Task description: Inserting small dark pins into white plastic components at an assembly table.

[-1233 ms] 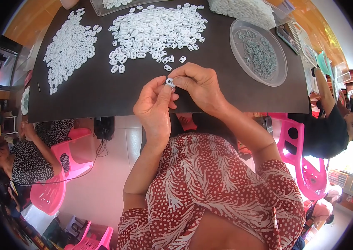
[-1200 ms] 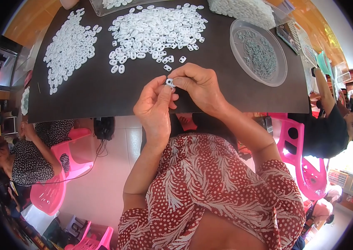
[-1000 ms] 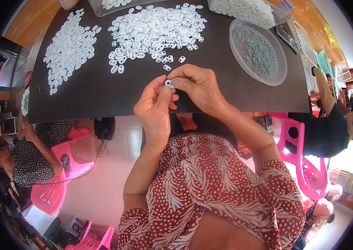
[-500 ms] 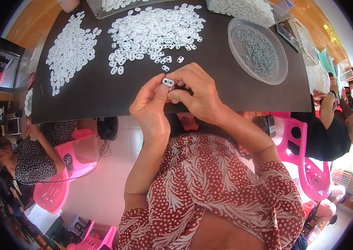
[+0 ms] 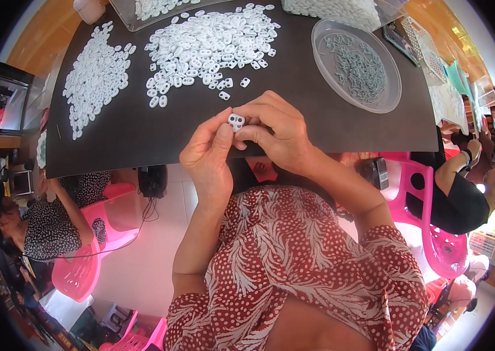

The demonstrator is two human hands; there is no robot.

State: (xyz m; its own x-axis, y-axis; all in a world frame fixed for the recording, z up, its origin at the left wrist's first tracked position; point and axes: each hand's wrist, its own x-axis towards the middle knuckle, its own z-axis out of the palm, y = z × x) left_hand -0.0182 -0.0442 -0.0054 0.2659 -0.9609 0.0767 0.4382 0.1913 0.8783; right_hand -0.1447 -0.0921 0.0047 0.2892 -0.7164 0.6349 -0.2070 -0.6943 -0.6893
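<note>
My left hand (image 5: pixel 209 146) and my right hand (image 5: pixel 277 126) meet just above the table's near edge. Both are closed, fingertips pinching a small white plastic piece (image 5: pixel 236 120) with dark round holes. Fingers cover part of it, so whether it is one piece or two together cannot be told. Beyond my hands lies a large heap of white two-holed pieces (image 5: pixel 206 47), with a few loose ones nearer me. A second heap of smooth white oval pieces (image 5: pixel 97 76) spreads to the left. On the right, a round clear dish (image 5: pixel 396 88) holds many tiny grey-green pieces (image 5: pixel 360 73).
The dark table (image 5: pixel 142 140) ends just in front of my body. At its far side stand a clear tray (image 5: pixel 133 22) and a clear box (image 5: pixel 385 20) of white pieces. A phone (image 5: pixel 400 45) lies past the dish. People sit left and right, by pink chairs (image 5: pixel 78 272).
The white piece between my fingers has tilted, showing more of its holed face. My hands stay nearly in place, and the whole view has shifted slightly.
</note>
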